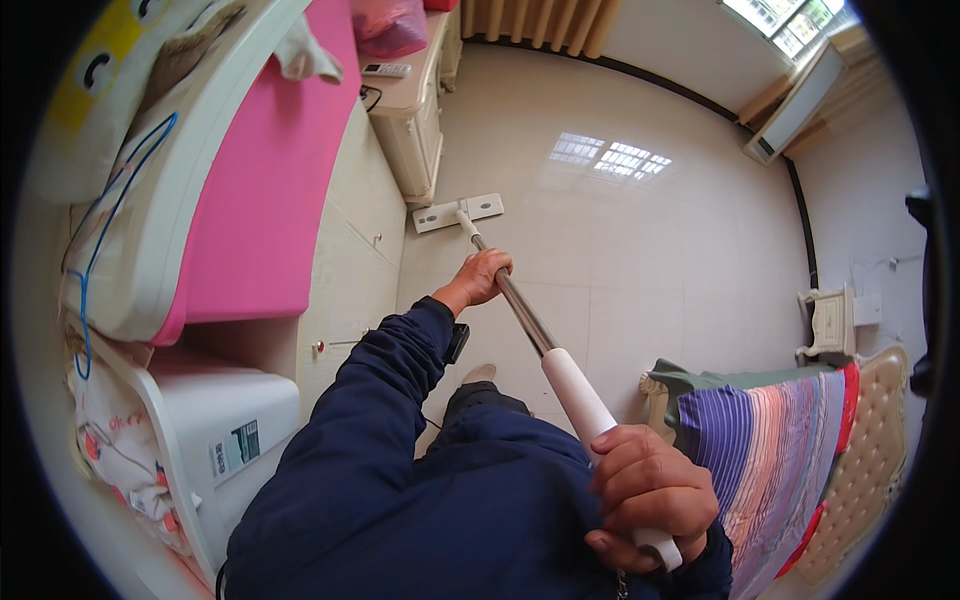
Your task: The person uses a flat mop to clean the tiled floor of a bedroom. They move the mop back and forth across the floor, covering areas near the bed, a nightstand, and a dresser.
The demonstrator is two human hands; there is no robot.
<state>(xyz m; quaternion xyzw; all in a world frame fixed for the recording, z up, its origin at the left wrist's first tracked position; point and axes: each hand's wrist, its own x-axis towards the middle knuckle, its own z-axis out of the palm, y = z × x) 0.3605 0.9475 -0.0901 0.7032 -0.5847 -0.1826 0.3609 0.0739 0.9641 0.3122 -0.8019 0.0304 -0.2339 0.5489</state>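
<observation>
A flat mop runs from my chest out to the floor, its pole (529, 313) of shiny metal. My right hand (652, 491) is wrapped around the white grip (576, 394) near its top end, where a white hanging loop (664, 550) sticks out below the fist. Lower down, my left hand (480, 276) holds the metal pole. The white rectangular mop head (484, 205) lies flat on the tiled floor (600, 247), close to the foot of a cream cabinet (411, 146).
Along the left stand a pink and white storage unit (262, 202), a white plastic bin (225, 420) and pale cupboard doors (360, 247). At right are a bed with a striped cover (757, 450), a small nightstand (831, 322) and a leaning mirror (799, 105). Curtains (540, 26) hang at the back.
</observation>
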